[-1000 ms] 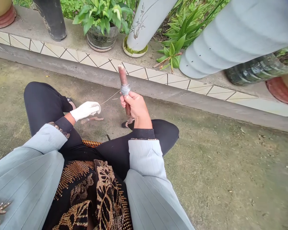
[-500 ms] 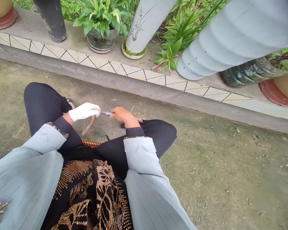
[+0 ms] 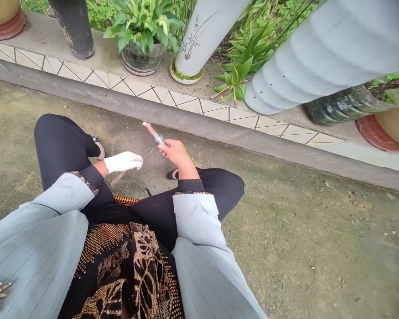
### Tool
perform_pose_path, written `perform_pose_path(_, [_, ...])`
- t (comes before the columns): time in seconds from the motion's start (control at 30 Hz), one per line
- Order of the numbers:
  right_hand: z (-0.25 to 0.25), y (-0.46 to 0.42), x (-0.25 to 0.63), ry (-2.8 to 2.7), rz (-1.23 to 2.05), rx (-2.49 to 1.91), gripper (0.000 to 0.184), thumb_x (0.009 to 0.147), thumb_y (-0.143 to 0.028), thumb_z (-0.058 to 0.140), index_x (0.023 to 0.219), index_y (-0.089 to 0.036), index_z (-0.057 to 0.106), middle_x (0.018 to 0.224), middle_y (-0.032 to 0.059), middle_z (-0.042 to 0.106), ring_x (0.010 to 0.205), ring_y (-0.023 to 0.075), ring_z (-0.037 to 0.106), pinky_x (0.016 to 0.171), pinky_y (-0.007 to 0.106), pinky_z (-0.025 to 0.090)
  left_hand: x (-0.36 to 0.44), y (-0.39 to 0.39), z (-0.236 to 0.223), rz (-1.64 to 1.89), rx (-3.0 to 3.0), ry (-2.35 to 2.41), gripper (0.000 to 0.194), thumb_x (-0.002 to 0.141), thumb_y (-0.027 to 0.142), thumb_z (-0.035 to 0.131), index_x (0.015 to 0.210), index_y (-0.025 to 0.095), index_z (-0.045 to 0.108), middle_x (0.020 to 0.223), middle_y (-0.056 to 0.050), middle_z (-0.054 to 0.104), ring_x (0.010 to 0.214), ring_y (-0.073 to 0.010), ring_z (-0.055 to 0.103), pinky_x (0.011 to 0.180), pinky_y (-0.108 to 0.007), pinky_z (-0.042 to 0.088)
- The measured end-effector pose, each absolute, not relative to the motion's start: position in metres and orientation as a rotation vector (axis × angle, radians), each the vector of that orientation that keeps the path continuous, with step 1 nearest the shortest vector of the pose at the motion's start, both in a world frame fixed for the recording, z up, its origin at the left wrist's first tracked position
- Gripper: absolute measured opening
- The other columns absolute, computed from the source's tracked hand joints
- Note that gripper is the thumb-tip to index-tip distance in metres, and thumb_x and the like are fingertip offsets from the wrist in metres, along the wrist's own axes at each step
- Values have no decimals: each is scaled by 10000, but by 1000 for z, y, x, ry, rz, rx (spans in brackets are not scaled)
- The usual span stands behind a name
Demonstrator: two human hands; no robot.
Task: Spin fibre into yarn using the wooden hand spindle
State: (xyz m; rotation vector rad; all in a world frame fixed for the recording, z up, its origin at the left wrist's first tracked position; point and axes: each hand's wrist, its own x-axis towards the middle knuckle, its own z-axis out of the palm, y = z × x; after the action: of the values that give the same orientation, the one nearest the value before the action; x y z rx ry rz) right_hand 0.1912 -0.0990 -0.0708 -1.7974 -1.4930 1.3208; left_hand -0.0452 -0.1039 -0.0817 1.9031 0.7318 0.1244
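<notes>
My right hand (image 3: pixel 174 151) is wrapped round a brown stick (image 3: pixel 149 129) with a pale cut end, which tilts up and to the left. Just above my fingers, a coil of grey wire (image 3: pixel 158 139) is wound about the stick. A thin strand of wire (image 3: pixel 149 154) runs from the coil down to my left hand (image 3: pixel 123 162), closed in a white glove and gripping it. Below the glove shows part of a second pinkish-brown stick (image 3: pixel 119 178); the glove hides its upper end, so I cannot tell if it is held.
Beyond my knees runs a low ledge with a tiled edge (image 3: pixel 186 105). On it stand a potted plant (image 3: pixel 142 57), a white pipe-like planter (image 3: pixel 193 48) in a dish, a large ribbed grey pot (image 3: pixel 295 62) and a dark pot (image 3: pixel 75 31). Concrete ground (image 3: pixel 302 230) lies beneath me.
The wound stick was raised and upright, then dropped level against the glove, and is now tilted up again, lower than at first. The second stick beneath the glove has changed its angle.
</notes>
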Motion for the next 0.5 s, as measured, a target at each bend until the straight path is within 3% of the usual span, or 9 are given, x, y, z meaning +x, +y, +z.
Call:
perform_pose_path(0.17, [-77, -99, 183, -2145, 971, -2122, 172, 869, -292, 592, 903, -159, 696, 894, 100, 699, 791, 192, 590, 656, 282, 362, -51, -98, -72, 164, 1995, 816, 299, 887, 360, 450, 796, 147, 639, 757, 0, 630, 702, -120, 539, 705, -221, 396])
perform_pose_path(0.23, [-74, -103, 177, -2361, 1189, -2033, 157, 857, -266, 604, 877, -153, 710, 878, 102, 705, 770, 191, 600, 661, 287, 374, -53, -96, -70, 181, 2011, 855, 306, 885, 368, 458, 806, 144, 651, 748, 0, 629, 695, -122, 537, 702, -228, 393])
perform_pose_path(0.37, [-60, -112, 174, -2367, 2096, -1370, 117, 815, -247, 624, 771, -154, 680, 717, 27, 654, 602, 116, 544, 611, 254, 398, -56, -91, -74, 242, 1970, 889, 278, 871, 340, 469, 773, 139, 634, 723, -3, 611, 674, -118, 517, 681, -234, 386])
perform_pose_path(0.43, [-53, -115, 179, -2110, 2199, -1083, 140, 780, -292, 664, 769, -153, 669, 700, 8, 632, 590, 98, 522, 601, 239, 406, -55, -90, -79, 313, 1871, 896, 258, 860, 339, 488, 766, 137, 619, 707, -4, 590, 652, -112, 500, 651, -228, 388])
perform_pose_path(0.5, [-49, -115, 186, -1755, 1997, -1060, 199, 758, -346, 691, 766, -152, 646, 687, -4, 604, 572, 83, 488, 576, 225, 395, -54, -90, -84, 364, 1734, 907, 262, 871, 349, 484, 793, 136, 616, 670, 4, 553, 605, -101, 471, 606, -220, 383])
